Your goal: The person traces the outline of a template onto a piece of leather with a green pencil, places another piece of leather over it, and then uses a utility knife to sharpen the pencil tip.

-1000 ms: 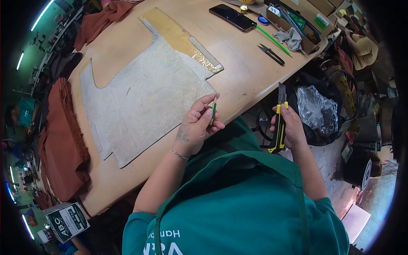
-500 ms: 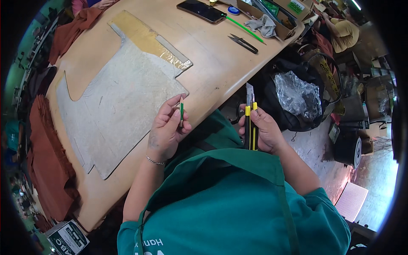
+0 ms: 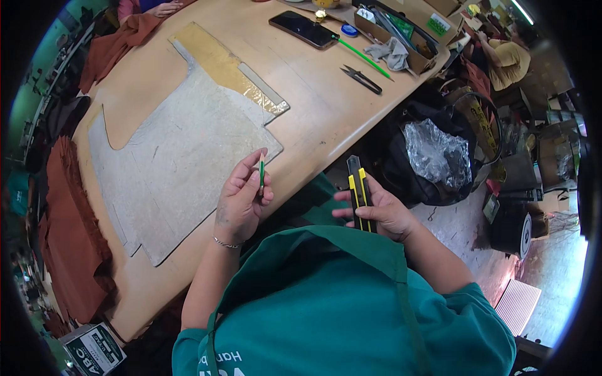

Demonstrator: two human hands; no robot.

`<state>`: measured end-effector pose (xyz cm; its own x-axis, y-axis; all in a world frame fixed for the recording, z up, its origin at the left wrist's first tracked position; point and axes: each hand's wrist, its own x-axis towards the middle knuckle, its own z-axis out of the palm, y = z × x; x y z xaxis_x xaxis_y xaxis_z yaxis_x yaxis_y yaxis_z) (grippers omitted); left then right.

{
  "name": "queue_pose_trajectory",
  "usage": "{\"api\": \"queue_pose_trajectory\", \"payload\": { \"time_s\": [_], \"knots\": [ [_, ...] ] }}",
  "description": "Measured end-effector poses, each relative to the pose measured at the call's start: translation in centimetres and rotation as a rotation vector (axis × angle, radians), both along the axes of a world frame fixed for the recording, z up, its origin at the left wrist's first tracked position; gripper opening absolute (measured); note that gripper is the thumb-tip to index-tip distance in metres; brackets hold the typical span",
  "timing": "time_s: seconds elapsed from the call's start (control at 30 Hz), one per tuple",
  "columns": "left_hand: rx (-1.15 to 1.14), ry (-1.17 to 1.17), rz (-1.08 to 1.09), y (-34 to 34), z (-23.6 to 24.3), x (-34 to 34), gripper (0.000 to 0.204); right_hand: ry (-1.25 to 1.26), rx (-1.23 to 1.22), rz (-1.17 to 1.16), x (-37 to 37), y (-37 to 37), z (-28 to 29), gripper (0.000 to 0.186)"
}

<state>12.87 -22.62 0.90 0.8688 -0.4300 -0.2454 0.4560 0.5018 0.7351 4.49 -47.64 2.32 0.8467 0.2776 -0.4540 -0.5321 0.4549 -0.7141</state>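
My left hand (image 3: 240, 199) pinches a short green pencil stub (image 3: 262, 172) upright, its bare wooden end pointing away from me. In my right hand (image 3: 390, 214) is a yellow and black box cutter (image 3: 360, 199), with its blade (image 3: 353, 164) out and pointing up and slightly left. The two tools are apart, held in front of my green apron near the table edge. Left of and beyond my left hand, a large grey flat pattern board (image 3: 179, 153) with notched edges lies on the table. Yellowish tape (image 3: 219, 59) covers its far strip.
Toward the far right of the table (image 3: 326, 119) lie a phone (image 3: 303, 29), a long green pencil (image 3: 370, 59), thread snips (image 3: 361, 79) and a box of tools (image 3: 419, 61). Brown leather (image 3: 75, 241) lies at left. A black bag (image 3: 392, 156) holds clear plastic. Another person's hand (image 3: 164, 9) rests across the table.
My right hand has shifted a little down and left and turned the box cutter, so its broad side shows. My left hand has moved slightly left with the pencil stub.
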Motion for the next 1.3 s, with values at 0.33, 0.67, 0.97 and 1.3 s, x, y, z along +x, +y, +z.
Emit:
{"api": "queue_pose_trajectory", "payload": {
  "time_s": [0.33, 0.67, 0.97, 1.3],
  "knots": [
    [0.251, -0.062, 0.153, 3.6, 1.2, -2.6, 0.036, -0.709, -1.464, -0.357, 21.5, -13.9, 5.8, 0.058],
    [0.223, 0.070, 0.354, 5.7, 3.1, -4.9, 0.030, -0.747, -2.345, -0.095, 30.6, -18.8, 3.3, 0.047],
    [0.239, 0.074, 0.296, 5.6, 2.1, -4.4, 0.029, -1.110, -2.107, -0.340, 28.4, -18.6, 1.9, 0.027],
    [0.713, -0.532, 0.603, 6.3, 0.3, -3.2, 0.031, -1.636, -1.458, 0.237, 13.3, 4.7, 1.3, 0.019]
  ]
}}
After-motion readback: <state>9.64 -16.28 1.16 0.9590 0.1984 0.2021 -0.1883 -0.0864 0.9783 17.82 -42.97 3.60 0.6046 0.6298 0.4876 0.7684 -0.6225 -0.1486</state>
